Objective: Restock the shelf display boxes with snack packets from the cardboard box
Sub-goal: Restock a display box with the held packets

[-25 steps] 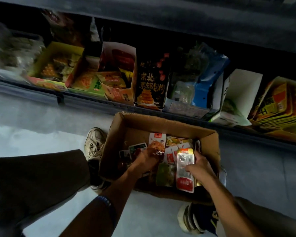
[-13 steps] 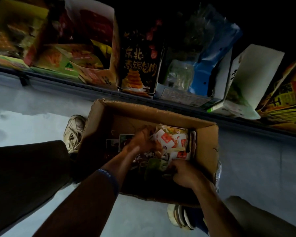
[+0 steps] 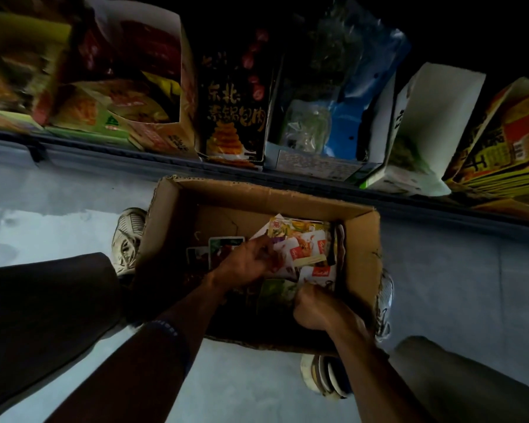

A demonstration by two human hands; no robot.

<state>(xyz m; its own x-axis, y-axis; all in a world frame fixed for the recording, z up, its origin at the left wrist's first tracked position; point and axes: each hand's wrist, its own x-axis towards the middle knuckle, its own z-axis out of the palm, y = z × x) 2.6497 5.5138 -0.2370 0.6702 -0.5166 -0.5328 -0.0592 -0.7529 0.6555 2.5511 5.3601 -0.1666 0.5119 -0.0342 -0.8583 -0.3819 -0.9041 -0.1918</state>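
Both hands in cardboard box (image 3: pixel 361 248). Left hand (image 3: pixel 245 264) pinches white snack packets (image 3: pixel 303 251); right hand (image 3: pixel 318 309) curled, contents hidden. Packets likely light, slippery; hold by edges.

Shop aisle, low shelf (image 3: pixel 196 170) lined with open display boxes (image 3: pixel 232 96) of packaged snacks

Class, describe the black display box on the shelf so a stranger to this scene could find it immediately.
Start at the cardboard box on the floor and look straight above its far edge to the shelf. The black display box stands there, between a white-walled box of red packets and a box of blue bags. Only it is black with large gold characters.
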